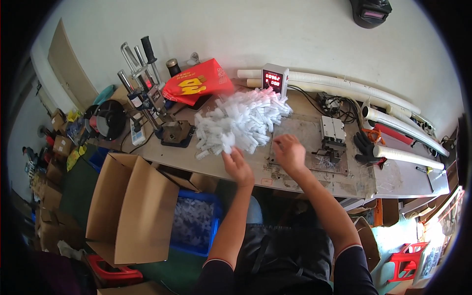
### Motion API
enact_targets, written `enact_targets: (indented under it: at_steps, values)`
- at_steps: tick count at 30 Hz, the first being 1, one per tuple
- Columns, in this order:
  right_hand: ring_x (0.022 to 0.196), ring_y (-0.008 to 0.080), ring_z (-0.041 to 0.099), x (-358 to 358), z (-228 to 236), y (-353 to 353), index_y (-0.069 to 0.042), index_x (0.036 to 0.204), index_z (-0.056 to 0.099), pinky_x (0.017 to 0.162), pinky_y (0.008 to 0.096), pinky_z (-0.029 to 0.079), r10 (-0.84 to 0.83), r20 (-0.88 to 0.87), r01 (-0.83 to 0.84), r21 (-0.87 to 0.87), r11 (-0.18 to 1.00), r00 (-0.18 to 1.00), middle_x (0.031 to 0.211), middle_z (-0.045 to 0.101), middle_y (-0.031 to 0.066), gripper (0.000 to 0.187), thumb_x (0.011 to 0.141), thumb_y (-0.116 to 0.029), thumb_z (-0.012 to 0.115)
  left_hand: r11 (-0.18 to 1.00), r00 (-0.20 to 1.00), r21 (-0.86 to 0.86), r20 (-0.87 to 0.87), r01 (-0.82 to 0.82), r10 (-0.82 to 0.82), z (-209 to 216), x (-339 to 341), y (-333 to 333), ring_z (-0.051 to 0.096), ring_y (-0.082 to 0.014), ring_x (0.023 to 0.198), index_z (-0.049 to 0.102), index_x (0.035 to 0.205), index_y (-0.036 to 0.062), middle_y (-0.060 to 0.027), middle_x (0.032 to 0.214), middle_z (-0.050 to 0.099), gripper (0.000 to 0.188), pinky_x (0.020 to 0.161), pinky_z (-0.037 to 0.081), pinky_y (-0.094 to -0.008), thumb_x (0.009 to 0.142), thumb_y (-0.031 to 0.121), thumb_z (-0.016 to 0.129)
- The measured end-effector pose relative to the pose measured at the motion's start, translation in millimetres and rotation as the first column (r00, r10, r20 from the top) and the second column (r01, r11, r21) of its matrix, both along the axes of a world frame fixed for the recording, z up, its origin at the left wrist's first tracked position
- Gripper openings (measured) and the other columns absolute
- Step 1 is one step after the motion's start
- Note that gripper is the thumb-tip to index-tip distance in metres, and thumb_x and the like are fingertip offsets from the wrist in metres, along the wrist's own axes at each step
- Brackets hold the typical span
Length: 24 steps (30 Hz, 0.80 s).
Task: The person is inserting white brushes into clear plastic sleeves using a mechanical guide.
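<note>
A heap of translucent white plastic pieces (241,118), several with comb-like teeth, is piled on the worktable (221,167). At its near edge my left hand (239,169) has its fingers closed on one white plastic piece (228,141), a little blurred. My right hand (291,153) is just right of the heap, above the worn table plate. Its fingers are curled together, and anything small between them is hidden. Farther right on that plate stands a small metal fixture (333,140) with white scraps around its base.
Behind the heap stand a counter box (275,78) with red digits and a red bag (199,81). A lever hand press (174,132) is at the left, long tubes (403,125) at the right. An open carton (147,211) and a blue bin (216,216) of white pieces sit below.
</note>
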State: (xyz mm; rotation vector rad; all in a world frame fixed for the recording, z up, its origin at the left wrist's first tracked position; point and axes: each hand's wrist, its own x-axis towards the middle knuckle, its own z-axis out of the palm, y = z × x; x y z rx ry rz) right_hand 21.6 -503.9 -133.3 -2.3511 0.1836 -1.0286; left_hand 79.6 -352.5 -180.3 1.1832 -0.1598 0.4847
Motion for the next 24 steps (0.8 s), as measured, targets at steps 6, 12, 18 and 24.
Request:
enact_targets:
  at_steps: [6, 12, 18, 24]
  values:
    - [0.104, 0.0302, 0.065, 60, -8, 26, -0.009, 0.097, 0.071, 0.086, 0.0447, 0.056, -0.015, -0.273, -0.066, -0.283, 0.957, 0.962, 0.101, 0.070, 0.0092, 0.013, 0.084, -0.013, 0.072, 0.986, 0.987, 0.155, -0.159, 0.058, -0.033, -26, 31, -1, 0.051, -0.0062, 0.069, 0.061, 0.107, 0.0007, 0.0016, 0.079, 0.056, 0.025, 0.059, 0.043, -0.0238, 0.111, 0.023, 0.049]
    - [0.106, 0.0314, 0.066, 56, -2, 5, -0.007, 0.095, 0.071, 0.087, 0.0459, 0.056, 0.003, -0.423, -0.164, -0.345, 0.924, 0.906, 0.101, 0.070, 0.0114, 0.021, 0.075, -0.005, 0.067, 0.966, 0.978, 0.229, -0.197, 0.118, -0.073, -17, 24, -4, 0.057, -0.0112, 0.069, 0.063, 0.105, -0.0007, -0.0027, 0.079, 0.061, 0.028, 0.063, 0.047, -0.0283, 0.109, 0.022, 0.048]
    - [0.093, 0.0378, 0.071, 19, 18, -22, -0.006, 0.090, 0.074, 0.084, 0.0495, 0.057, 0.009, -0.493, -0.122, -0.198, 0.973, 0.870, 0.091, 0.074, 0.0159, 0.015, 0.078, -0.010, 0.065, 0.927, 0.979, 0.355, -0.196, 0.119, -0.051, -20, 29, 0, 0.057, -0.0099, 0.071, 0.064, 0.106, -0.0003, -0.0021, 0.080, 0.064, 0.024, 0.063, 0.047, -0.0272, 0.109, 0.019, 0.050]
    - [0.094, 0.0390, 0.072, -16, 15, -58, -0.013, 0.099, 0.080, 0.087, 0.0480, 0.057, 0.040, -0.533, -0.047, 0.001, 0.999, 0.845, 0.094, 0.076, 0.0176, 0.025, 0.080, -0.015, 0.064, 0.891, 0.983, 0.434, -0.173, 0.131, -0.061, -17, 27, -5, 0.059, -0.0127, 0.071, 0.064, 0.104, -0.0014, -0.0043, 0.080, 0.065, 0.025, 0.066, 0.049, -0.0302, 0.108, 0.019, 0.051]
